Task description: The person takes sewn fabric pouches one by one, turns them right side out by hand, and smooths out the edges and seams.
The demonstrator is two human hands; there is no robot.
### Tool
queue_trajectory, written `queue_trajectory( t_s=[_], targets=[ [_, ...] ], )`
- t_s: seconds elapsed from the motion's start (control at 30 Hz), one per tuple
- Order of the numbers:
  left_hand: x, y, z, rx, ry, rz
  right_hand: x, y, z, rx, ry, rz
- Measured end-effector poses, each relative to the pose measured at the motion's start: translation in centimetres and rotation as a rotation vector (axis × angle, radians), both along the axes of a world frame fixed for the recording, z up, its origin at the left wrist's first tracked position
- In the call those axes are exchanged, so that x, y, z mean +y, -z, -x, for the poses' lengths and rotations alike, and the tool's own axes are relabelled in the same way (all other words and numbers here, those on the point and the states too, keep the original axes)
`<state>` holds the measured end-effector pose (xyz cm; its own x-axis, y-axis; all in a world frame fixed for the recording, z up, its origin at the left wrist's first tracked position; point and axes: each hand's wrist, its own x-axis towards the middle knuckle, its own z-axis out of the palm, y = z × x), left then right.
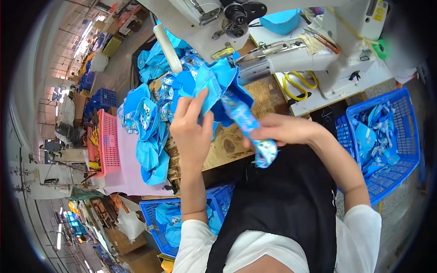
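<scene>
My left hand [190, 129] pinches the edge of a light blue fabric piece [208, 86], by the narrow arm of a sewing machine [257, 68]. Darker blue cloth hangs from the same bundle. My right hand [284, 128] grips a printed blue fabric strip [241, 116], its lower end dangling below my fingers. Motion blurs the strip and part of this hand; the strip's upper end runs up to the blue cloth, but I cannot tell whether it is sewn on. Left of my left hand, a chain of blue fabric pieces [148, 152] drapes over the table.
Blue crates with fabric pieces stand at the right [412, 136] and below the table [152, 216]. A pink basket [109, 141] sits at the left. Scissors [323, 40] and a yellow cord loop [296, 88] lie by the machine. Another person's hand [405, 75] shows at far right.
</scene>
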<state>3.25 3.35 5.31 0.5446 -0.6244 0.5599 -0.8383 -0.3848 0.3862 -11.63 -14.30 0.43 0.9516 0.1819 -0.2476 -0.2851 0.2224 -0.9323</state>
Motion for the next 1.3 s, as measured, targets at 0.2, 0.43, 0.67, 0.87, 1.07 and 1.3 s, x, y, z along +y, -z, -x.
queue_trajectory(
  t_s=[0.2,0.43,0.67,0.87,1.07,1.3],
  targets=[
    [-0.2,0.5,2.0,-0.078,0.02,-0.029,5.3,4.5,-13.5,-0.289,0.551,-0.342],
    [-0.4,4.7,3.9,-0.007,-0.019,-0.034,6.5,7.7,-12.7,-0.612,0.666,0.378],
    [-1.6,5.0,4.7,-0.023,-0.093,0.022,3.1,3.0,-3.7,-0.469,0.335,0.945],
    [-3.3,4.5,4.0,-0.207,-0.049,0.139,2.0,2.2,-2.7,-0.35,0.672,1.232],
    [-4.0,2.4,0.6,-0.13,0.107,0.019,1.1,4.5,-6.6,-0.453,0.606,1.439],
    [-5.3,0.3,1.9,-0.052,0.105,-0.133,2.1,8.8,-7.6,-0.404,0.578,0.38]
  ],
)
